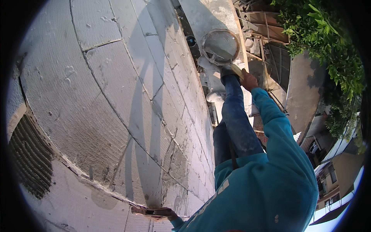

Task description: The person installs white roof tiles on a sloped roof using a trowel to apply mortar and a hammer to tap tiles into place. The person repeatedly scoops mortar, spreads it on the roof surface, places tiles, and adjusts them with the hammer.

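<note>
Beside a wall of large white blocks (112, 77), low in the view, my left hand (172, 215) closes around a narrow flat tool (150, 212), seen edge-on against the wall face. Its exact kind cannot be made out. My right hand (249, 80) reaches forward past my knee, fingers wrapped round a pale, wood-coloured flat piece (237, 72); my leg partly hides its far end. Just beyond that piece stands a round bucket (221, 46) with grey wet mix inside and a crusted rim.
Dark ridged mortar (30, 154) covers a patch at the far left of the wall. I stand on a narrow, splashed platform (197, 13) along the wall; beyond its edge lie boards and debris (266, 33) lower down. Leafy branches (324, 34) hang at the upper right.
</note>
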Demonstrator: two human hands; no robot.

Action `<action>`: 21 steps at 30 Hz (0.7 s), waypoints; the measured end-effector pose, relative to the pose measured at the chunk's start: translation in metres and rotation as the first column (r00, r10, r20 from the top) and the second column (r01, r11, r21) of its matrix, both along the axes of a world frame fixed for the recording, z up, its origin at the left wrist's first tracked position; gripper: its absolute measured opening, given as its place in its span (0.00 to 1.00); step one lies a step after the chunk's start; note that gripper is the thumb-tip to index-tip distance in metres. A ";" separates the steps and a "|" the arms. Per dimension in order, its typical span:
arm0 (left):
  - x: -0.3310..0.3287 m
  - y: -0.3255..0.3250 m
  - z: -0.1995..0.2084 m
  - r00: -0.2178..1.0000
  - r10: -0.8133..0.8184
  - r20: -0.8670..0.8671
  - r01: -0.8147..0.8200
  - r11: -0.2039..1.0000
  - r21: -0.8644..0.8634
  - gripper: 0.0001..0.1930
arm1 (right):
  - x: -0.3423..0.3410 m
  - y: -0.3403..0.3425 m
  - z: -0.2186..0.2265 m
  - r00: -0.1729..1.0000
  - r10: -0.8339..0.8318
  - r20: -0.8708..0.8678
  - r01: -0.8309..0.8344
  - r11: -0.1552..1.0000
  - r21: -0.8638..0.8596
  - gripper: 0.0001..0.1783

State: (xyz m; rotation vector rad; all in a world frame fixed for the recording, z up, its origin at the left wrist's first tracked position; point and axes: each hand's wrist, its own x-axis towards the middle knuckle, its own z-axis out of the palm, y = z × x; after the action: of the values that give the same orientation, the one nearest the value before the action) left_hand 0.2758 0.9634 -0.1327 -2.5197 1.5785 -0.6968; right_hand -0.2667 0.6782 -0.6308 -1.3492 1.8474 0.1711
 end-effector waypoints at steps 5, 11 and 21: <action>0.012 -0.004 0.003 0.998 -0.056 0.028 0.055 0.998 0.018 0.33 | -0.033 0.005 -0.027 0.996 0.083 -0.023 -0.084 0.996 -0.038 0.18; 0.016 0.003 0.007 0.992 -0.106 0.061 0.104 0.994 0.043 0.33 | -0.033 -0.027 0.019 0.983 0.172 -0.069 -0.168 0.984 0.055 0.21; 0.020 0.011 0.008 0.995 -0.046 0.085 0.040 0.996 0.075 0.35 | -0.045 0.030 -0.006 0.981 0.166 -0.097 -0.184 0.956 -0.230 0.22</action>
State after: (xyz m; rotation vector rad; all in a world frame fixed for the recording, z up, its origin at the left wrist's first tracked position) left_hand 0.2959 0.9747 -0.1246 -2.3774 1.6034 -0.7283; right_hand -0.3115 0.7084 -0.6370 -1.6960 1.8558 0.0953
